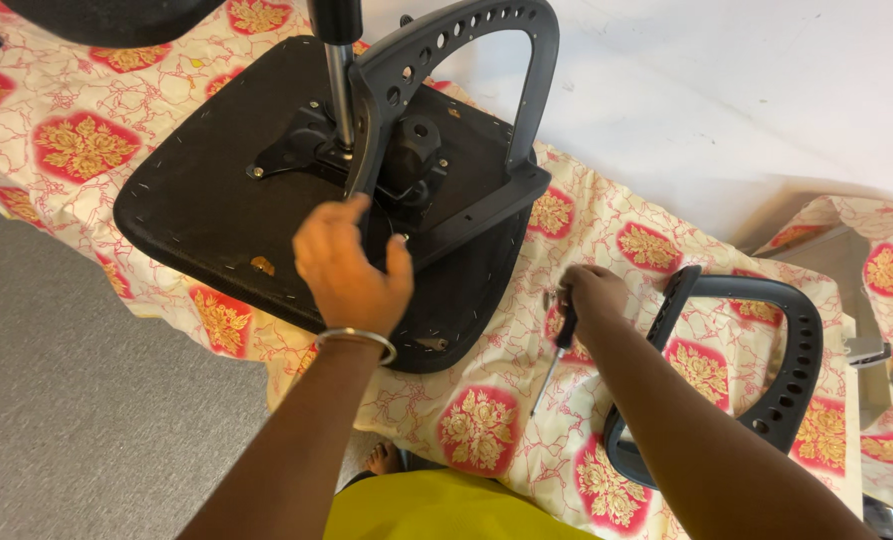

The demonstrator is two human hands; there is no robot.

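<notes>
One armrest (436, 80) stands upright on the upturned chair seat (216, 210), which lies on the flowered cloth (476, 420). My left hand (351, 270) wraps its base bracket, fingers closed around it — steadying it, I judge. My right hand (591, 300) closes on a screwdriver (558, 350), tip down — beside the second armrest (766, 350).

you have one view only, from the camera on your head, looking steeply down and forward over your own forearms. it sits close above the cloth-covered table (86, 150), with the grey floor (76, 400) at lower left and the white wall (726, 90) ahead.
</notes>
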